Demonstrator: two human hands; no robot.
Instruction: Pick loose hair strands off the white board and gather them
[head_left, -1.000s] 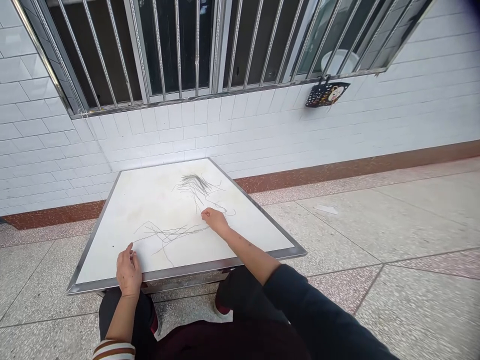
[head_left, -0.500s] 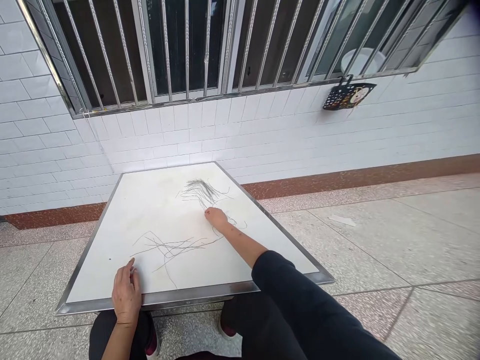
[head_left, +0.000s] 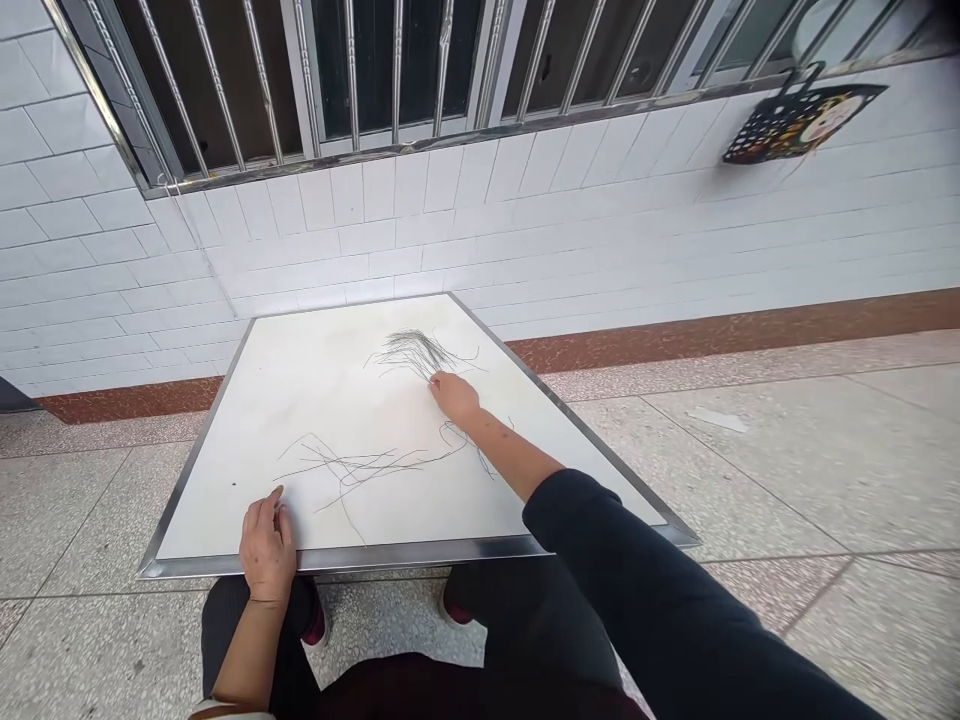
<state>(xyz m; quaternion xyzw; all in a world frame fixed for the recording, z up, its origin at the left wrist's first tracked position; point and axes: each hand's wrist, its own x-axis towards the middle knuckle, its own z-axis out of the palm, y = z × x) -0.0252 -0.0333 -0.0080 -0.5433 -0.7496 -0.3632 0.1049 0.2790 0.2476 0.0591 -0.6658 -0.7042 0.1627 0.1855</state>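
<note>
A white board (head_left: 315, 400) with a metal rim lies in front of me, marked with dark scribbled lines (head_left: 360, 468) and a dense dark patch (head_left: 411, 348) near the far edge. My right hand (head_left: 454, 396) rests on the board just below that dark patch, fingers pinched together; what they hold is too small to make out. My left hand (head_left: 265, 545) lies on the near rim of the board, fingers curled down on its surface, holding nothing.
A white tiled wall with a barred window (head_left: 390, 70) stands right behind the board. A black perforated basket (head_left: 795, 120) hangs from the sill at the upper right. Speckled stone floor (head_left: 787, 440) spreads to the right. My knees are under the near edge.
My right hand has slid away from me, from the middle scribbles up to the dark patch. My left hand stays on the near rim. The view has shifted.
</note>
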